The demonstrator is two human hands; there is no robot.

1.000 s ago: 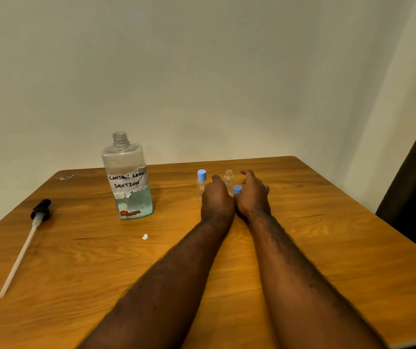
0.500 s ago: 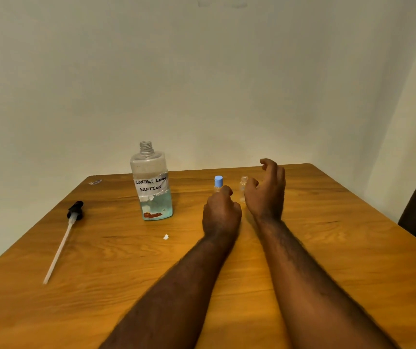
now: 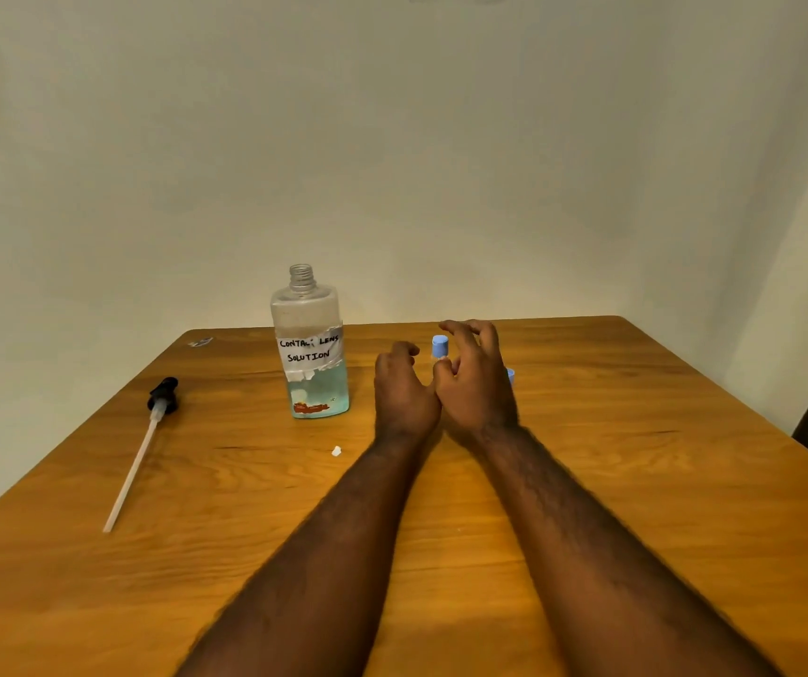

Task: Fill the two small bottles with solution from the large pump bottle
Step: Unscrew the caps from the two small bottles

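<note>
The large clear bottle, labelled "contact lens solution", stands uncapped with blue liquid in its lower part. Its black pump with a long white tube lies on the table to the left. A small bottle with a blue cap stands upright between my hands' fingertips. My left hand sits just left of it with loosely curled fingers that hold nothing. My right hand arches over its right side, fingers spread and curved, thumb near the bottle's base. A loose blue cap peeks out right of that hand. The second small bottle is hidden.
The wooden table ends at a pale wall behind. A small white scrap lies in front of the large bottle. A small shiny bit sits at the far left corner. Something dark stands off the right edge.
My right hand has shifted left and now curves round the blue-capped small bottle, covering the uncapped one. The loose blue cap shows to its right. My left hand stays close by.
</note>
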